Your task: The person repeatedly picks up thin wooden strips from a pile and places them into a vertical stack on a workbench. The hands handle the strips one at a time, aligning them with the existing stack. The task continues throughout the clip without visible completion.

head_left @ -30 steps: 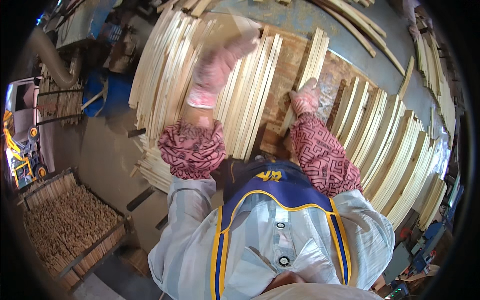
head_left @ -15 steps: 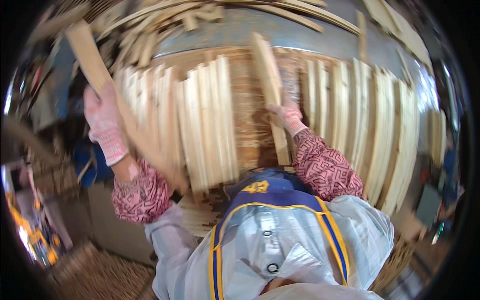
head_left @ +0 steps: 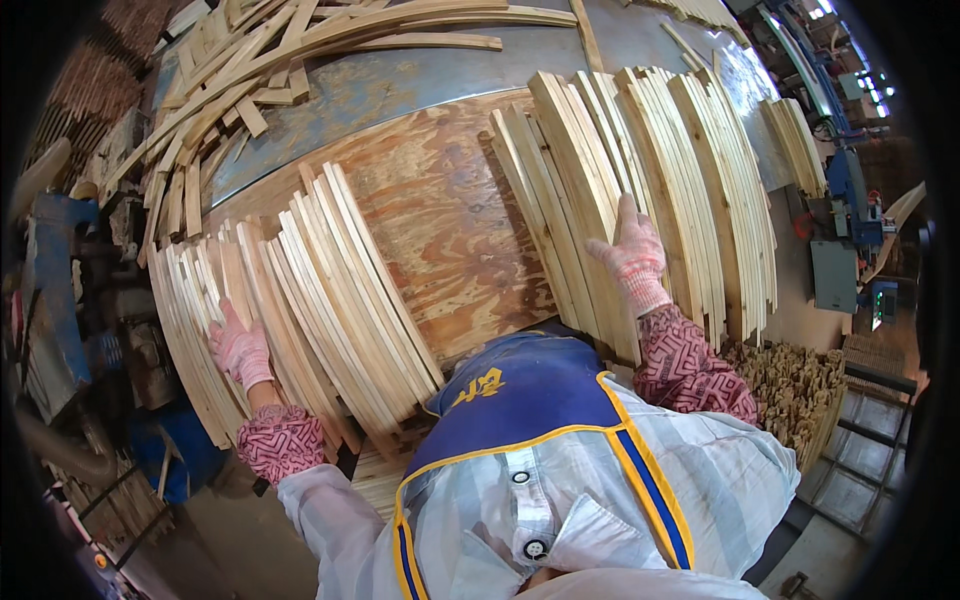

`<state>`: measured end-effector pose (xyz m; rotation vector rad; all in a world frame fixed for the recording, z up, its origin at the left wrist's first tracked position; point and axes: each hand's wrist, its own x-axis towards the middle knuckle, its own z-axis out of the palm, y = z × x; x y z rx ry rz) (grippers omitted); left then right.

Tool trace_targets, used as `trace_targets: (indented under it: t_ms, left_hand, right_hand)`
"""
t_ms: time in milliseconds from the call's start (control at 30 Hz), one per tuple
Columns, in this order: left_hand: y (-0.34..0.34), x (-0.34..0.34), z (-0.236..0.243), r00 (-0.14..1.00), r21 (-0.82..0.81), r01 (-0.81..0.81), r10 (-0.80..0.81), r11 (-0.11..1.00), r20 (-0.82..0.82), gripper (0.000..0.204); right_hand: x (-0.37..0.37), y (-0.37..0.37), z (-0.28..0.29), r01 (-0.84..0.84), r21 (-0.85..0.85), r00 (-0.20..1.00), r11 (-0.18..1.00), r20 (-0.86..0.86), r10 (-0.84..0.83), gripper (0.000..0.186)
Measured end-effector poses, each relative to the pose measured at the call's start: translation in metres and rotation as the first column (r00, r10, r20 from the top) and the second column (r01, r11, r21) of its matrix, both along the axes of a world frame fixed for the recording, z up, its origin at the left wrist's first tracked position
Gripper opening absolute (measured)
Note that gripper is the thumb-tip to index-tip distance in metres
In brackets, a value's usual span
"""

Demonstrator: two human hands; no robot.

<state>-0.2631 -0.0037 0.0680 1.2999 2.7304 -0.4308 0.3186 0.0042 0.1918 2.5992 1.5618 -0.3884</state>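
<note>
My left hand [head_left: 238, 345], in a pinkish knitted glove, rests on the left row of pale wooden strips [head_left: 335, 285], its fingers stretched along them. No strip is lifted in it. My right hand [head_left: 633, 255], gloved alike, lies over the right row of wooden strips [head_left: 690, 190], with thumb and forefinger spread. Its other fingers are partly hidden. Both rows stand side by side on a worn plywood board [head_left: 440, 225], with bare plywood between them. Some strips in the right row are wider than their neighbours.
Loose wooden offcuts [head_left: 240, 85] lie heaped at the far left on a grey metal table [head_left: 370, 90]. A small separate bundle of strips [head_left: 795, 145] is at the far right. Beside my right elbow stands a stack of strips seen end-on [head_left: 795, 400]. A blue bin [head_left: 178, 455] sits at lower left.
My left hand has come down onto the left row and no longer holds up a long strip. My right hand has moved onto the right row, letting go of its strip. The view has turned.
</note>
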Motion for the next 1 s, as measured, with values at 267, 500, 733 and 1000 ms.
trace_targets:
  t_ms: [267,500,733,1000]
  left_hand:
    - [-0.009,-0.029,-0.036,0.987,0.106,-0.14,0.129,0.985,0.101,0.078]
    - [-0.029,-0.026,-0.044,0.984,0.059,-0.176,0.174,0.983,0.036,0.079]
    - [-0.027,-0.006,-0.013,0.997,0.105,-0.068,0.071,0.992,-0.026,0.081]
    - [-0.055,0.038,0.015,0.986,0.292,0.159,-0.14,0.943,-0.086,0.073]
  right_hand:
    - [0.007,-0.022,-0.028,0.005,-0.002,0.96,1.0,0.279,-0.004,0.094]
    - [-0.068,0.014,-0.005,-0.568,-0.047,0.812,0.822,-0.194,0.55,0.065]
    - [-0.015,-0.031,-0.113,-0.761,-0.647,0.012,-0.046,-0.085,0.996,0.019]
    - [-0.05,0.026,-0.106,-0.711,-0.679,0.315,-0.185,-0.543,0.779,0.039]
